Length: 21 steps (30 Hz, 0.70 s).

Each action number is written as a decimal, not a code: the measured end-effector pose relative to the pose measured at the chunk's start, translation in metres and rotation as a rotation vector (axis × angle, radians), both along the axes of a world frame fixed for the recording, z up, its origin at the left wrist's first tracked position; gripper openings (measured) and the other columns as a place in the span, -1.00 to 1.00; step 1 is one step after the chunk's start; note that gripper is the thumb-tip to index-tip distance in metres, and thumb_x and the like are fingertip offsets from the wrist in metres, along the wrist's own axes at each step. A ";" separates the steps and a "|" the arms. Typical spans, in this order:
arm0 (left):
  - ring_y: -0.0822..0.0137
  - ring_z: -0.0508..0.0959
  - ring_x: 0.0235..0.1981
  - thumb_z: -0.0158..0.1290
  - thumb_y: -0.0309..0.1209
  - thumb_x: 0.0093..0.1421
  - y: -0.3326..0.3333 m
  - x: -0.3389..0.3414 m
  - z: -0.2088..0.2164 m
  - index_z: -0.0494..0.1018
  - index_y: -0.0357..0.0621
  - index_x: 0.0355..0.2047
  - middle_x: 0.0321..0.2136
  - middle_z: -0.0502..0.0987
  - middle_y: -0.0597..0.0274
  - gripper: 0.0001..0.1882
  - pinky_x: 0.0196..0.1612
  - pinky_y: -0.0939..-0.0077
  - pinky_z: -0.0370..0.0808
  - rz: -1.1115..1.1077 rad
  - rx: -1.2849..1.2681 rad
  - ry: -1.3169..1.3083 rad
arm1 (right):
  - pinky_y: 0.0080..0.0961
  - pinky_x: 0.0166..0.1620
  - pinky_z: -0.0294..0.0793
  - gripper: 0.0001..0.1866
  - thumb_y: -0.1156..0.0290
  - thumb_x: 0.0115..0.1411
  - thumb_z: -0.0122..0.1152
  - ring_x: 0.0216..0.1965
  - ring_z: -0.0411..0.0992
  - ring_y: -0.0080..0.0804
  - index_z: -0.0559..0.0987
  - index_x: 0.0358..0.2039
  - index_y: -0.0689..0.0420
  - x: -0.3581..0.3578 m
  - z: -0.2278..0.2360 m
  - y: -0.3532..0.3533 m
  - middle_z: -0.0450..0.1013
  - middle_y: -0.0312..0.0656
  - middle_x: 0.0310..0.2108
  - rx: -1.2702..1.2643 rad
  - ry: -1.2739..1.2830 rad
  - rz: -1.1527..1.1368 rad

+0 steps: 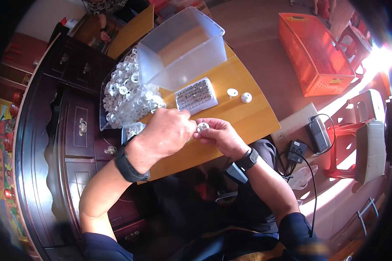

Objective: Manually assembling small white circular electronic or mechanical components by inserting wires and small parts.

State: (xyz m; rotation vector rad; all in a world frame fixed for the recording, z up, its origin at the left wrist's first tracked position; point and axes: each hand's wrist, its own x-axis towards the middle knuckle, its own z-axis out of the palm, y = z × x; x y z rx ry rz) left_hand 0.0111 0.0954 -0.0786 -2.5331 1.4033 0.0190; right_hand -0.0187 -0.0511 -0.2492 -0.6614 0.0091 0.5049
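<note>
Between the thumb and fingers of my right hand [221,135] is a small round white plastic part [202,127], held over the near side of the wooden table [252,106]. My left hand [163,130] is closed, back upward, with its fingertips close to that part. Whatever it pinches is hidden behind the knuckles. Just beyond my hands stands a white tray [211,103] with rows of small silvery round pieces. To its right lie a flat white disc [232,92] and a white round cap-like part [246,97].
Left on the table, a clear bin [103,117] is heaped with white plastic parts [123,90]. A large translucent box [178,61] rests tilted beside it. Dark drawers [79,126] border the left. An orange crate [315,78] and cabled black adapters [297,151] are at right. Another person's hand [105,37] shows far left.
</note>
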 end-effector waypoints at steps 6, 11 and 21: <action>0.17 0.62 -0.46 0.10 -0.44 0.05 0.004 0.000 0.008 0.56 -0.06 -0.46 -0.54 0.48 0.22 -0.94 -0.48 0.26 0.54 0.056 -0.025 0.002 | -0.59 -0.06 0.58 -0.59 0.50 0.28 0.21 -0.12 0.59 -0.44 0.46 0.13 0.26 0.000 0.000 -0.003 0.58 -0.13 -0.10 0.011 0.016 0.023; 0.14 0.62 -0.48 0.10 -0.43 0.07 0.001 0.001 0.004 0.54 -0.07 -0.51 -0.53 0.48 0.20 -0.95 -0.47 0.24 0.55 0.050 -0.080 0.040 | -0.60 -0.06 0.59 -0.60 0.49 0.29 0.20 -0.12 0.59 -0.43 0.45 0.13 0.27 0.001 -0.002 -0.004 0.58 -0.13 -0.10 0.045 0.003 0.046; 0.17 0.62 -0.46 0.10 -0.44 0.04 -0.002 0.001 0.002 0.48 -0.05 -0.56 -0.53 0.47 0.20 -0.94 -0.45 0.26 0.57 0.035 -0.035 0.039 | -0.61 -0.07 0.60 -0.62 0.49 0.32 0.17 -0.11 0.59 -0.43 0.45 0.13 0.27 0.003 -0.005 -0.006 0.57 -0.12 -0.09 0.098 0.014 0.063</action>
